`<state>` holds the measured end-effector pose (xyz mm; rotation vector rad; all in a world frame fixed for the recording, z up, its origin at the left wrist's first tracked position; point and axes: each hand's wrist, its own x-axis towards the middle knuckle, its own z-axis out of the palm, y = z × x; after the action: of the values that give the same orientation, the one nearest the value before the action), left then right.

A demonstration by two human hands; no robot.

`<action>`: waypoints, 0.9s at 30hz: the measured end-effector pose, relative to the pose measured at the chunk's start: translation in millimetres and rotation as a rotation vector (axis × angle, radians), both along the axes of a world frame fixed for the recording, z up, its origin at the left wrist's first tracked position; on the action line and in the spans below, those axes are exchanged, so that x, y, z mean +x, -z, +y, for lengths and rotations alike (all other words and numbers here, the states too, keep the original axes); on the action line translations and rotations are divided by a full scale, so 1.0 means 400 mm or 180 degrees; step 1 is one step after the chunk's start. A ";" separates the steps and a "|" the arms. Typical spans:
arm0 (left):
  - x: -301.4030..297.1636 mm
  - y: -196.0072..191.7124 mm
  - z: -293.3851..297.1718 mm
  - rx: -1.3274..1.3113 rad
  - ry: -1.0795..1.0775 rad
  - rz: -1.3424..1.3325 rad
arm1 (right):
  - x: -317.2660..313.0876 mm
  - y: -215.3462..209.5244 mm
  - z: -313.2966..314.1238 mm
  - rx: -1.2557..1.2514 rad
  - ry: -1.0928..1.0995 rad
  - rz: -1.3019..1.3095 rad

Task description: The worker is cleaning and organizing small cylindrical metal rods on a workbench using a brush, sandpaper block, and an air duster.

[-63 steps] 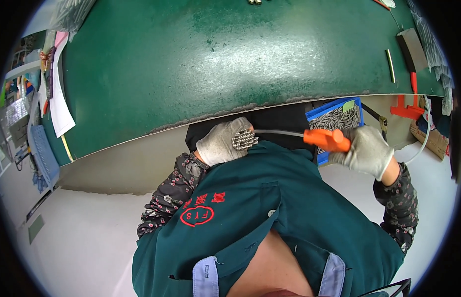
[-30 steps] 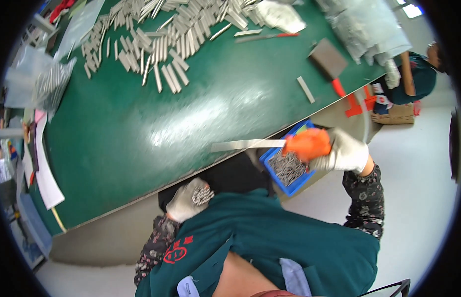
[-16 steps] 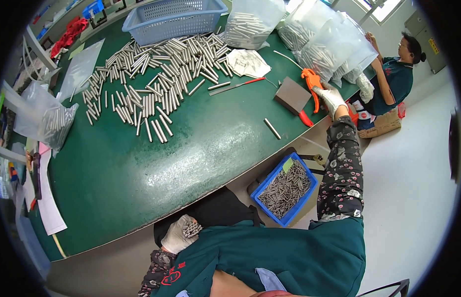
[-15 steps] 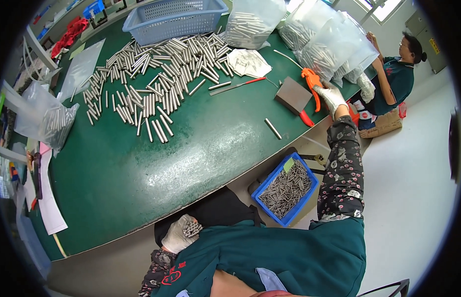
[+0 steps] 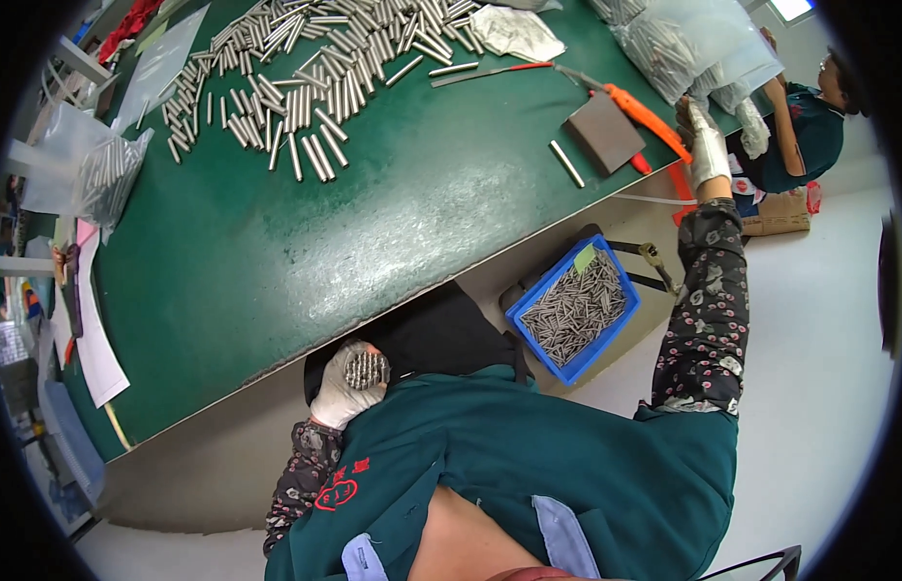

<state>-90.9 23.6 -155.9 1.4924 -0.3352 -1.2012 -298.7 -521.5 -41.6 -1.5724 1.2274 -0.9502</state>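
Observation:
My left hand, in a white glove with bare fingertips, is wrapped round a bundle of thin metal pins, their ends facing up, close to my body below the table edge. My right hand, also gloved, is reached out at the table's right edge with its fingers stretched forward. Just left of it lies an orange air blow gun, apart from the fingers. A dark brown block sits beside the gun, and a red-handled tool partly shows under it.
Many loose steel rods cover the far part of the green table. One single rod lies near the front edge. A blue bin of small pins stands below. Bags of rods and a co-worker are at right.
My right hand has come off the orange blow gun, which now lies beside the block. My left hand has turned so the pin ends face up. The whole view has tipped lower.

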 end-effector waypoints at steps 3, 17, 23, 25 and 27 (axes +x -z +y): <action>-0.006 0.011 0.011 -0.0091 0.0049 -0.0117 | 0.028 0.002 0.011 0.0245 0.0316 -0.0869; -0.025 -0.023 0.013 0.0061 -0.0046 -0.0027 | 0.037 -0.031 0.127 -0.1144 0.0880 -0.0990; 0.012 -0.029 0.006 -0.0390 0.0050 0.0225 | 0.078 -0.064 0.594 -0.1908 -0.1219 0.0006; 0.010 -0.029 0.015 -0.0599 -0.0285 0.0577 | 0.138 -0.028 0.711 -0.1930 -0.3063 0.0490; 0.009 -0.044 0.002 -0.0806 -0.0595 0.0715 | 0.161 0.100 0.808 -0.1055 -0.3966 0.0691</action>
<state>-87.1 24.4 -138.2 1.1325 -0.1834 -1.1186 -234.2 -198.5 -81.6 -2.2453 0.0292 -0.1419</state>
